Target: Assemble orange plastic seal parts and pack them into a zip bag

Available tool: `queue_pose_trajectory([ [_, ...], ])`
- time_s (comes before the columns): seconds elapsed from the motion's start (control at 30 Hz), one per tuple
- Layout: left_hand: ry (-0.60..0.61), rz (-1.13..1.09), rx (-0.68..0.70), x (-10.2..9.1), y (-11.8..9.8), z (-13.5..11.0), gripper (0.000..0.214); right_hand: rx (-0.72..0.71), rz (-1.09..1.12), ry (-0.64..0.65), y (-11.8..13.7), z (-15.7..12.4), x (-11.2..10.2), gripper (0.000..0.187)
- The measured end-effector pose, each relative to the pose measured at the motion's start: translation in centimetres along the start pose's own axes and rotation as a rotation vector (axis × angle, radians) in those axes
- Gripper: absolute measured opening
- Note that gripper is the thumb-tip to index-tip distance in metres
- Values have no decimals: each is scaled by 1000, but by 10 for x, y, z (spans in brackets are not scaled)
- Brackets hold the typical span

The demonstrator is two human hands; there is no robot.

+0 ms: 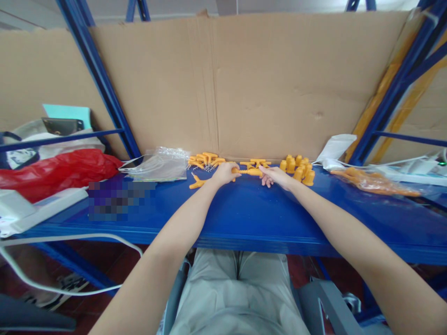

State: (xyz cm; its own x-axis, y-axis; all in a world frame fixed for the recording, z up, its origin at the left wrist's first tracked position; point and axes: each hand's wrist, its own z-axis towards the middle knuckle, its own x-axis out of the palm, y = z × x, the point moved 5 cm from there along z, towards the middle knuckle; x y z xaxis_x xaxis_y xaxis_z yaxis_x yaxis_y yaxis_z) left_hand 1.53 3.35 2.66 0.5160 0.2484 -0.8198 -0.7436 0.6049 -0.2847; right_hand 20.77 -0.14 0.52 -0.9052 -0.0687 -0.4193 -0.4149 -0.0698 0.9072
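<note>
Both my hands reach to the back of a blue shelf [244, 214]. My left hand [225, 173] is closed around one end of a long orange plastic part [248, 171]. My right hand [275, 177] pinches the other end of the same part. Behind my left hand lies a pile of orange T-shaped parts [206, 160] with small metal springs. More T-shaped parts [257, 163] lie just behind the held piece. A group of orange caps [298, 168] stands upright to the right of my right hand. One loose orange part [197, 182] lies left of my left hand.
A clear plastic bag [159, 165] lies left of the parts, a red bag [52, 172] farther left. A white pouch [335, 149] and a bag of orange pieces [373, 182] sit on the right. Cardboard [265, 88] backs the shelf between blue uprights. A white cable [70, 239] hangs at left.
</note>
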Motion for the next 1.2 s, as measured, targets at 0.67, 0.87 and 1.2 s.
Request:
queue_pose_trajectory([
  [0.67,-32,76,-31,-11,8,4,29,-3,-116,-46,-3,4,-7,59],
  [0.87,27,136,-67,-15,21,29,29,-138,-602,-154,-4,5,-21,36],
  [1.2,62,251,-13,7,24,76,24,-201,-1023,-163,13,-2,-10,28],
])
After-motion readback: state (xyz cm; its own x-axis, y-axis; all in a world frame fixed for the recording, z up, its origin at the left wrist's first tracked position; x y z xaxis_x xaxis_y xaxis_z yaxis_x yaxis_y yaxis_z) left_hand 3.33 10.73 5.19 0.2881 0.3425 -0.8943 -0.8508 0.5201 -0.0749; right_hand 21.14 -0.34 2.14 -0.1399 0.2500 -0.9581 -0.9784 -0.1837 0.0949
